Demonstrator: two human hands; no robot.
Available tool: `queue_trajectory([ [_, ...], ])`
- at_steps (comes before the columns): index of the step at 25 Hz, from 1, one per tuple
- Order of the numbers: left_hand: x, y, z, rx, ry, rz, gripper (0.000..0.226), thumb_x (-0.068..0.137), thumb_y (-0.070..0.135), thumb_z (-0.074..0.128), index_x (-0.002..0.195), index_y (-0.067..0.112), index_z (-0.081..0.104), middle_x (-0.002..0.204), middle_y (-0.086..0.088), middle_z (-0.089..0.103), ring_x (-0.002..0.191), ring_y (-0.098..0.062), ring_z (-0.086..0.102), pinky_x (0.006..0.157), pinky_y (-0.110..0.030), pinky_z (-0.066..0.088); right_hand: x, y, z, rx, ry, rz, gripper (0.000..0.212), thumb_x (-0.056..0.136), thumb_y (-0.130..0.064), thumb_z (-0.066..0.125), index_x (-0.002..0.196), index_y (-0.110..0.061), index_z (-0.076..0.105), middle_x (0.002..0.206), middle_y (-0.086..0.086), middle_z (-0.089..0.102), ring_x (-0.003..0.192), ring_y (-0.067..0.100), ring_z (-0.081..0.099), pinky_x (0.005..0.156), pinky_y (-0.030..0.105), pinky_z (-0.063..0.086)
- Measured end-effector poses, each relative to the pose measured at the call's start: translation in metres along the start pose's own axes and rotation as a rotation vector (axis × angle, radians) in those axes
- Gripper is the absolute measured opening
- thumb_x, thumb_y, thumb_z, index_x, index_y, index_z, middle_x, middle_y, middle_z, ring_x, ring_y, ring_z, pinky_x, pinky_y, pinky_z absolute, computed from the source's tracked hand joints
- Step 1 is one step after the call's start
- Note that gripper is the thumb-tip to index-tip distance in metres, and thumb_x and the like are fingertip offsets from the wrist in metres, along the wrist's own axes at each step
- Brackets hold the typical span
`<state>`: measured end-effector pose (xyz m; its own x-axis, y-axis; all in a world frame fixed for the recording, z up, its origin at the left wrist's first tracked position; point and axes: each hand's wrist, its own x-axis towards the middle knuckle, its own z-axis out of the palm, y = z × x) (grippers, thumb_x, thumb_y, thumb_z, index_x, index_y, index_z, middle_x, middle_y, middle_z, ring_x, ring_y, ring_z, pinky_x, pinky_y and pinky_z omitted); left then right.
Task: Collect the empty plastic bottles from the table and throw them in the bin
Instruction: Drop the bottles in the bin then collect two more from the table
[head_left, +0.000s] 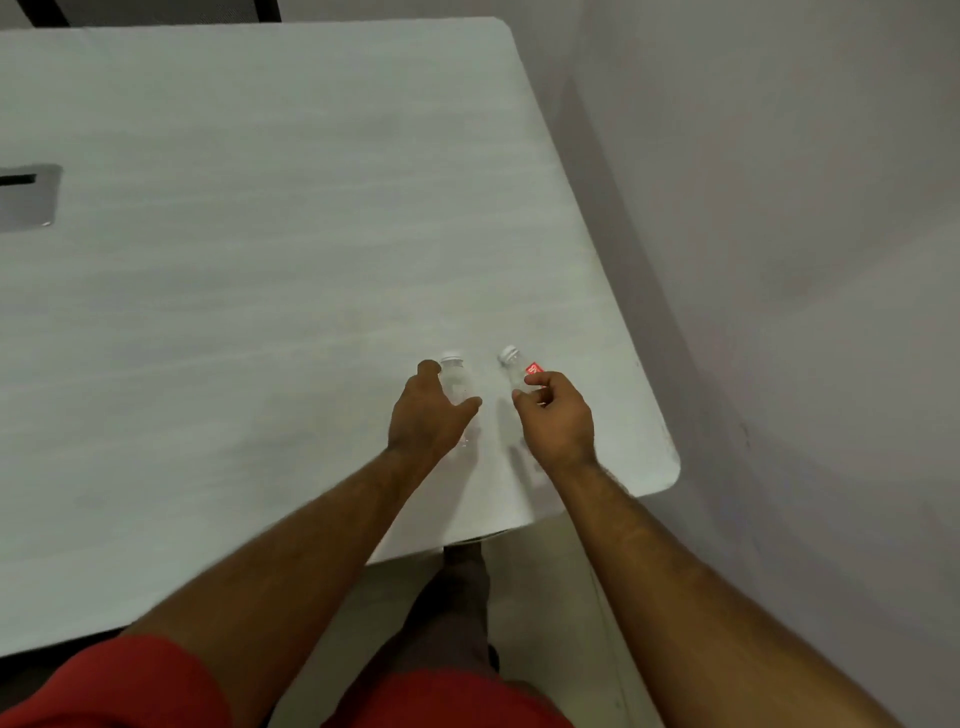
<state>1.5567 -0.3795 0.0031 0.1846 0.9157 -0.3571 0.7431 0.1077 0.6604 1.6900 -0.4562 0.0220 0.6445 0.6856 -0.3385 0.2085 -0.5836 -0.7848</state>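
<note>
Two clear plastic bottles with white caps stand near the table's front right corner. My left hand (428, 410) wraps around the left bottle (457, 382), thumb on its right side and fingers on its left. My right hand (556, 415) pinches the right bottle (517, 369), which carries a red label and leans to the left. Both bottles look empty. The lower halves of the bottles are hidden behind my hands. No bin is in view.
The white table (260, 286) stretches away to the left and back. A grey cable hatch (28, 197) is set in the tabletop at the left edge. A pale wall (779, 208) runs close along the table's right side.
</note>
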Motion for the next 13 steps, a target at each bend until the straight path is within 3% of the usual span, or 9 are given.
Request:
queue_trajectory([
  [4,0.023,0.009,0.016,0.103,0.010,-0.016,0.077,0.077,0.051,0.074,0.137,0.013,0.042,0.133,-0.012,0.054,0.115,-0.030,0.058,0.089,-0.037,0.050,0.035,0.003,0.001,-0.348,0.096,-0.179,0.042,0.085,-0.036,0.070,0.123,-0.018,0.064,0.117,0.002,0.068,0.105,0.022,0.061,0.088,0.034,0.050],
  [9,0.037,0.016,0.029,0.172,0.260,0.243,0.055,0.078,0.044,0.072,0.118,0.010,0.058,0.114,-0.012,0.061,0.100,-0.029,0.058,0.082,-0.035,0.044,0.056,0.006,0.007,-0.663,0.051,-0.202,0.056,0.086,-0.045,0.066,0.135,-0.021,0.056,0.135,0.005,0.060,0.122,0.027,0.054,0.101,0.040,0.040],
  [13,0.046,0.043,0.035,0.147,0.164,0.310,0.039,0.090,0.039,0.060,0.118,0.013,0.064,0.114,-0.008,0.068,0.103,-0.026,0.062,0.090,-0.035,0.044,0.067,0.012,-0.001,-0.632,-0.057,-0.198,0.061,0.089,-0.048,0.062,0.142,-0.021,0.049,0.140,0.005,0.057,0.124,0.025,0.055,0.103,0.038,0.040],
])
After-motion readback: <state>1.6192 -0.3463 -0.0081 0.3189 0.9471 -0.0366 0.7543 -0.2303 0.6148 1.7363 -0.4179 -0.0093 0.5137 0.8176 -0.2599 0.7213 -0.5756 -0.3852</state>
